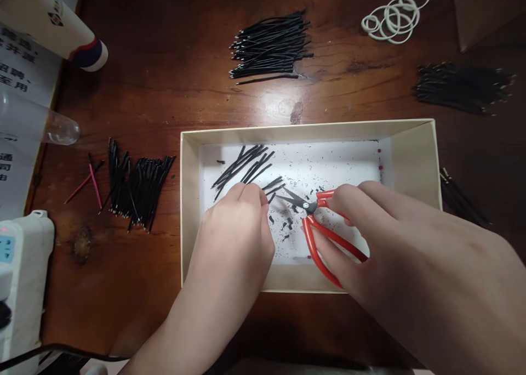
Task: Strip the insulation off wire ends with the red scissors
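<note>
Red-handled scissors (318, 238) sit gripped in my right hand (405, 243), blades slightly parted, above a cream cardboard box (411, 166); inside it, my left hand (234, 238) seems to pinch black wires (242, 166), though fingertips hide the contact. Those wires call for the blades next.

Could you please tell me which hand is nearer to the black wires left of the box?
The left hand is nearer, over the box right of the wires; the right hand is farther right.

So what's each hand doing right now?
Left hand: closed, pinching black wires.
Right hand: closed around red-handled scissors.
</note>
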Available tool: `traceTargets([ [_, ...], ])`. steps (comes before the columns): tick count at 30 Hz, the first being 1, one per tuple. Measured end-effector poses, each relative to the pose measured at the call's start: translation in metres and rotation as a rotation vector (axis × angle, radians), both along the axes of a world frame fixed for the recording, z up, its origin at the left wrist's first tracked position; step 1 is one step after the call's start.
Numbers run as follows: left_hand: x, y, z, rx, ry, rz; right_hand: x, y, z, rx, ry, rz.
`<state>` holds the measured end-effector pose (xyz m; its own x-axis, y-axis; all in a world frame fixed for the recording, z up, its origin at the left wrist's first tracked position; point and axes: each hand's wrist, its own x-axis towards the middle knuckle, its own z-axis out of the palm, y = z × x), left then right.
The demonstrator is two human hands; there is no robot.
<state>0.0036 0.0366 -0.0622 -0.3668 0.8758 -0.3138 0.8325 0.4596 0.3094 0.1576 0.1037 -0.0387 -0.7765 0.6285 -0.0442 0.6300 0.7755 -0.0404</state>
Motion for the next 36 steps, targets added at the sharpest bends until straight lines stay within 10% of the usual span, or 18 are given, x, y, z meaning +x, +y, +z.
traceTargets([
  [36,0.0,-0.0002,-0.0011,0.007,-0.039,0.025,0.0031,-0.0056,-0.0028,-0.212,-0.186,-0.032],
])
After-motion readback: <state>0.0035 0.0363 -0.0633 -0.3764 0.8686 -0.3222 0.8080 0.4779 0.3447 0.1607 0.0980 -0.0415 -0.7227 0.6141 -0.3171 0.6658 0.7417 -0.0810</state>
